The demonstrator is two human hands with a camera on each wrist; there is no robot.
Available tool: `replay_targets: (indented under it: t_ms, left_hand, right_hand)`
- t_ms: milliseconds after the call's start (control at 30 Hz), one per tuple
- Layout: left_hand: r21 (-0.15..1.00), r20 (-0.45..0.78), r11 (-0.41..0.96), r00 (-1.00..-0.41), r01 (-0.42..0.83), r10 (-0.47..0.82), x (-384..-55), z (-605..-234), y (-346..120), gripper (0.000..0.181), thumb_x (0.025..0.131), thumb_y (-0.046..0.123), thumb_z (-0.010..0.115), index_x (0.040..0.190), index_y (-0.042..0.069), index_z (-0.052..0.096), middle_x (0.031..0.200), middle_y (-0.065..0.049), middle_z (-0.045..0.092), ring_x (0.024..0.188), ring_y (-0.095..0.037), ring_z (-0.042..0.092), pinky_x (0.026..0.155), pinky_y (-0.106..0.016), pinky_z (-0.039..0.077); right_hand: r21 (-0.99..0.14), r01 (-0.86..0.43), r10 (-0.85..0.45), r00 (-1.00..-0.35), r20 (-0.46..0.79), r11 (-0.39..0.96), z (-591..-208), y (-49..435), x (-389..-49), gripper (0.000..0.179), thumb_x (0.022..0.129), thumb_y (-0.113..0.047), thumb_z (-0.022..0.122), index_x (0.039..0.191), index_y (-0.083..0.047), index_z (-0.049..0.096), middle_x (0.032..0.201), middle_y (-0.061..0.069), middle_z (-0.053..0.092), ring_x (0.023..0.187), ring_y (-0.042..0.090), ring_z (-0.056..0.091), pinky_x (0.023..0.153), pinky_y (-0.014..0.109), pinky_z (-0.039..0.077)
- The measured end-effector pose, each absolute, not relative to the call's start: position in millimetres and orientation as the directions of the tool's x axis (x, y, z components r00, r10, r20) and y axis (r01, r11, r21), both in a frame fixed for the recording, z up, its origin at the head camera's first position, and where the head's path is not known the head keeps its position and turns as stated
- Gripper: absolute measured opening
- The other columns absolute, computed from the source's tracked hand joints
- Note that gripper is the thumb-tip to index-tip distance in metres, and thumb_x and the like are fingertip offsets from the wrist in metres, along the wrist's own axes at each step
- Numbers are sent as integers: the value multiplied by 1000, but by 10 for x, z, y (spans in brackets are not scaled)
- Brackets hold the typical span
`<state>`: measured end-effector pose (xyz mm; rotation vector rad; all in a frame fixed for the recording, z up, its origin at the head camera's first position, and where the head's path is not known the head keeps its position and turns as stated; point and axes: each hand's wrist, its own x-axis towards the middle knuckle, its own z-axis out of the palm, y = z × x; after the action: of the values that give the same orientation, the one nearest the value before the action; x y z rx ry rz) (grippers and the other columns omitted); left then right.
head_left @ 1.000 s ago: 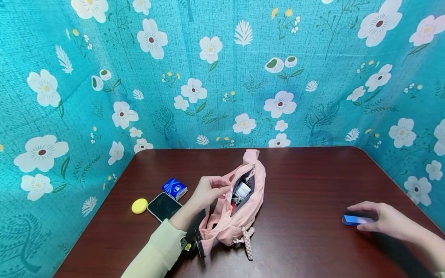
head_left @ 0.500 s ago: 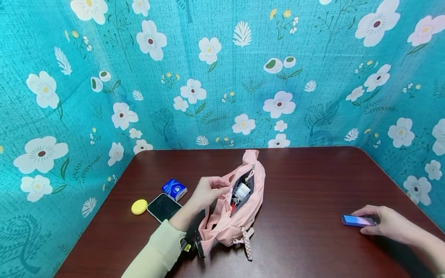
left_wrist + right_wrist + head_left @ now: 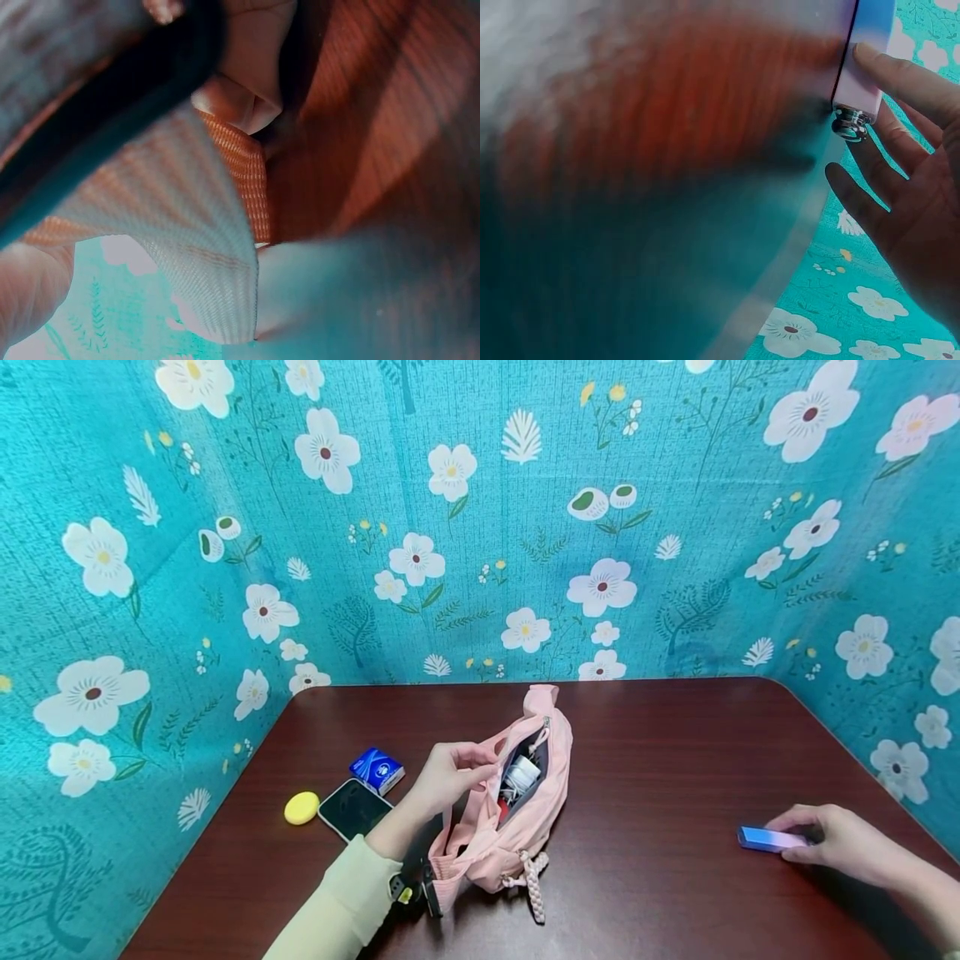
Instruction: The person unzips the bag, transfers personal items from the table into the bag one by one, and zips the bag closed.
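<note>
A pink sling bag [image 3: 551, 793] lies on the table with its zip opening unzipped. White and red items [image 3: 522, 771] show inside it. My left hand [image 3: 450, 774] pinches the near-left edge of that opening; its wrist view shows a blurred strap and fabric close up. Over to the right, a slim blue-to-pink stick [image 3: 767, 838] lies on the table, its far end pointing left. My right hand [image 3: 847, 843] holds its pink end between thumb and fingers. In the right wrist view the stick [image 3: 862, 75] has a silver knob [image 3: 850, 124] at that end.
To the left of the bag are a dark-screened phone [image 3: 354, 810], a blue pack [image 3: 377, 770] and a yellow oval object [image 3: 302, 807]. A braided cord [image 3: 534, 889] hangs off the bag's near end. Behind the table [image 3: 660, 760] hangs a blue floral cloth [image 3: 480, 527].
My right hand has shifted slightly right along the stick, its fingers closing in on the pink end. The stick stays about where it was. My left hand and the bag look unchanged.
</note>
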<state>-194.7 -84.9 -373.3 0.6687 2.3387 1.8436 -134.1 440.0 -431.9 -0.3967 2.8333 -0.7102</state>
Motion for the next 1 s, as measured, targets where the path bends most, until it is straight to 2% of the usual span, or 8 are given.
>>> replay_targets:
  t_ms: [300,467,600,800,1000]
  left_hand:
    - [946,181,185,-908,266,377,-2126,-4008,-862,15,87,-2,69,101,-7,71,91,-18,71,71,-21,65,67,-47,56]
    - [941,201,184,-907,284,370,-2149,-4037,-857,15,87,3,71,101,-3,72,90,-13,71,70,-16,65,65,-39,57]
    - [936,216,183,-901,300,376,-2144,-4030,-858,15,87,4,71,100,-3,73,89,-12,71,69,-16,64,65,-37,57]
    - [939,200,195,-910,284,363,-2146,-4033,-858,15,87,3,72,100,-3,73,89,-12,71,69,-15,64,66,-38,57]
    - [941,197,185,-903,284,382,-2119,-3970,-854,15,87,-2,69,101,-9,70,89,-18,70,71,-19,65,68,-46,56]
  right_hand:
    - [-475,-218,-301,-948,-105,852,-4230,4282,-1380,30,80,-25,79,106,-12,71,100,1,67,85,13,56,68,24,49]
    - [-506,-263,-326,-944,-38,822,-4167,4158,-1437,30,81,-25,79,106,-12,70,99,-1,67,81,8,55,67,24,51]
    - [-539,-308,-351,-936,26,784,-4111,4040,-1521,27,82,-23,78,106,-12,70,97,-3,67,79,6,55,65,24,52]
    - [-540,-386,-377,-917,132,748,-4023,3855,-1638,25,81,-16,79,105,-15,71,93,-9,66,78,7,56,63,25,51]
    - [-575,-455,-421,-884,203,680,-3962,3640,-1727,27,81,-11,79,106,-15,71,93,-8,67,77,9,56,60,25,49]
